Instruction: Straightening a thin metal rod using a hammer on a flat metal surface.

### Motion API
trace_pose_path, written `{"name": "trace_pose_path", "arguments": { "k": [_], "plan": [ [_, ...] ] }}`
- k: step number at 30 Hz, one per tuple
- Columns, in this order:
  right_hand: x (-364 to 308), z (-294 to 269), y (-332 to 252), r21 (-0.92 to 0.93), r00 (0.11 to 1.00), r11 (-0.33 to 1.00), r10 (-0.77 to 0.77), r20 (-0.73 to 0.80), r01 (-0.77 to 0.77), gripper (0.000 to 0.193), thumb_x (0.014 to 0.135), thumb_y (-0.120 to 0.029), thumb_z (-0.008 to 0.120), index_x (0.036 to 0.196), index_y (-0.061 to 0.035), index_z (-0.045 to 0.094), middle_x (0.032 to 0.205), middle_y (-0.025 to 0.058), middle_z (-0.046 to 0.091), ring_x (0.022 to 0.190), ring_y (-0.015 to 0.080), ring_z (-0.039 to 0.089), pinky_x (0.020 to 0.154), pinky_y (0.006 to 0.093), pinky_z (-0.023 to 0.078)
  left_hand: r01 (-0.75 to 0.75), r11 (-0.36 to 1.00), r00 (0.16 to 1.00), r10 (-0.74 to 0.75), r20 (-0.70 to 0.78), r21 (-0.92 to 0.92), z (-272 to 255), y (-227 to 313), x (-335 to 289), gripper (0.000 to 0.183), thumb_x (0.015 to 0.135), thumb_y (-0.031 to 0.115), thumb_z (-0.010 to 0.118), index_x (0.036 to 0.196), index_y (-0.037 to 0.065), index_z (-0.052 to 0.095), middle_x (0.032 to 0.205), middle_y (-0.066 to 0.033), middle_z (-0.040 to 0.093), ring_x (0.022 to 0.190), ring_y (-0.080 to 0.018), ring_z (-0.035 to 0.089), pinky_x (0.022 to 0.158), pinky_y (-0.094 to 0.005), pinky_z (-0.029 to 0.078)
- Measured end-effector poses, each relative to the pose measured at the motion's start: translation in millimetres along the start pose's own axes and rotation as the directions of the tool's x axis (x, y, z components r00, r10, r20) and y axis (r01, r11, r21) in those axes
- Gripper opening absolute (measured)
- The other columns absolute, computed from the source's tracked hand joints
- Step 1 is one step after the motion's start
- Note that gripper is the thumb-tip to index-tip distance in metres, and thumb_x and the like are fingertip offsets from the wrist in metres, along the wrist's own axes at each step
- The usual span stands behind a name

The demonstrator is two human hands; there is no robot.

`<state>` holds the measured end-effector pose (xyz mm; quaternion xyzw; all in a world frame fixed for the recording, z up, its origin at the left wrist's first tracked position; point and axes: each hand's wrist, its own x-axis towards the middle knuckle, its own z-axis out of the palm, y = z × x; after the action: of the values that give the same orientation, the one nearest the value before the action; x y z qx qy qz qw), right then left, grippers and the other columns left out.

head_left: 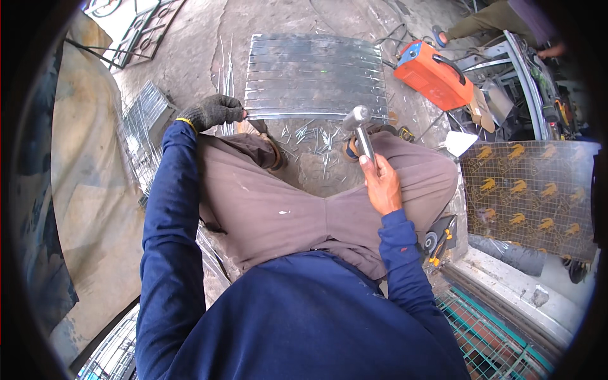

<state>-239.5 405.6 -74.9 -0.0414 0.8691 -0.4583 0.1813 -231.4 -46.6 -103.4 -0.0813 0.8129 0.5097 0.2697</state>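
A grey metal panel (313,76), crossed by several parallel lines, lies on the ground beyond my feet. My left hand (215,113), in a dark knitted glove with a yellow cuff, is closed at the panel's near left corner, its fingertips pinching the edge there. Bare and wrapped round a handle, my right hand (382,183) holds a hammer (358,118) upright above my right leg. The hammer's head is just over the near edge of the panel, towards its right end. Whether it touches the panel I cannot tell.
Short metal offcuts (310,136) litter the ground between my shoes. An orange machine (434,76) with a black handle stands at the far right, near another person's leg (475,25). Wire mesh (142,117) lies left, a patterned brown sheet (529,196) right. An angle grinder (434,240) sits beside my right hip.
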Motion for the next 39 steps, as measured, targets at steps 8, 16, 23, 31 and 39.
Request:
{"name": "trace_pose_path", "arguments": {
  "k": [8,16,23,31,39],
  "plan": [
    [-9,-1,-21,0.168,1.0,0.985,-0.023,-0.02,0.026,0.04,0.101,-0.04,0.065,0.118,-0.004,0.066,0.069,-0.0054,0.049,0.057,0.003,0.045,0.051,0.022,0.038,0.029,0.999,0.999,-0.028,-0.03,0.036,2,8,-5,0.031,0.092,0.032,0.075,0.1,0.003,0.075,0.089,0.0029,0.07,0.088,-0.0087,0.059,0.088,-0.0283,0.047],
    [-11,-23,-83,0.259,0.975,0.945,-0.166,-0.145,0.2,0.041,0.102,-0.04,0.062,0.124,-0.0053,0.063,0.067,-0.0045,0.049,0.051,0.0011,0.04,0.044,0.0191,0.033,0.006,1.0,1.0,-0.006,-0.012,-0.02,2,1,-5,0.033,0.093,0.035,0.075,0.102,0.003,0.076,0.088,0.0033,0.069,0.084,-0.0085,0.057,0.084,-0.0282,0.047],
    [3,1,-58,0.149,0.984,0.979,-0.12,-0.135,0.14,0.032,0.103,-0.037,0.061,0.105,-0.005,0.063,0.073,-0.0033,0.056,0.064,0.0039,0.045,0.056,0.0243,0.038,0.005,1.0,0.999,-0.005,-0.035,0.027,2,2,0,0.034,0.092,0.037,0.075,0.1,0.003,0.076,0.085,0.0022,0.069,0.082,-0.0095,0.057,0.082,-0.0286,0.047],
    [3,-20,-63,0.185,0.992,0.981,-0.033,-0.126,0.056,0.036,0.102,-0.043,0.061,0.112,-0.0084,0.065,0.065,-0.0062,0.046,0.051,0.0016,0.041,0.045,0.0202,0.033,0.107,0.985,0.994,-0.104,-0.025,0.137,4,16,-10,0.038,0.091,0.04,0.075,0.103,0.004,0.076,0.086,0.0007,0.069,0.083,-0.0103,0.058,0.083,-0.0292,0.047],
    [-8,-31,-71,0.309,0.978,0.949,-0.003,-0.206,0.068,0.036,0.102,-0.041,0.063,0.106,-0.0057,0.065,0.068,-0.0049,0.047,0.063,0.0036,0.044,0.056,0.0233,0.037,0.131,0.99,0.991,-0.131,-0.004,0.058,3,17,-7,0.04,0.092,0.043,0.074,0.103,0.005,0.076,0.077,0.0054,0.061,0.072,-0.0074,0.05,0.069,-0.0273,0.044]
  ]
}}
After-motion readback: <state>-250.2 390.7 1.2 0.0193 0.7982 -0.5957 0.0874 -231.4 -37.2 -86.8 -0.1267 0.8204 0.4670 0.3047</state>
